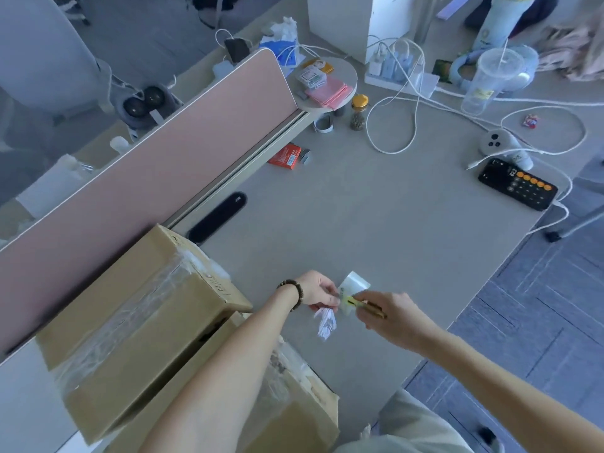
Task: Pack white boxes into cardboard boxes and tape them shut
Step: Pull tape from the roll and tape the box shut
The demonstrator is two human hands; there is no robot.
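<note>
Two taped cardboard boxes lie at the lower left of the desk, the upper cardboard box (140,308) stacked partly over the lower cardboard box (294,410), both wrapped in clear tape. Just right of them my left hand (318,291) pinches a small white box (354,284) and a crumpled strip of clear tape (327,323) hangs below the fingers. My right hand (389,317) grips a yellow utility knife (362,304) whose tip meets the white box. The two hands are almost touching above the desk.
A pink divider panel (157,165) runs along the left. A black wrist rest (219,217), a red packet (286,155), a jar (359,112), white cables (415,103), a phone (518,184), a plastic cup (490,80) and a power strip (398,73) lie farther back. The desk edge drops to carpet at right.
</note>
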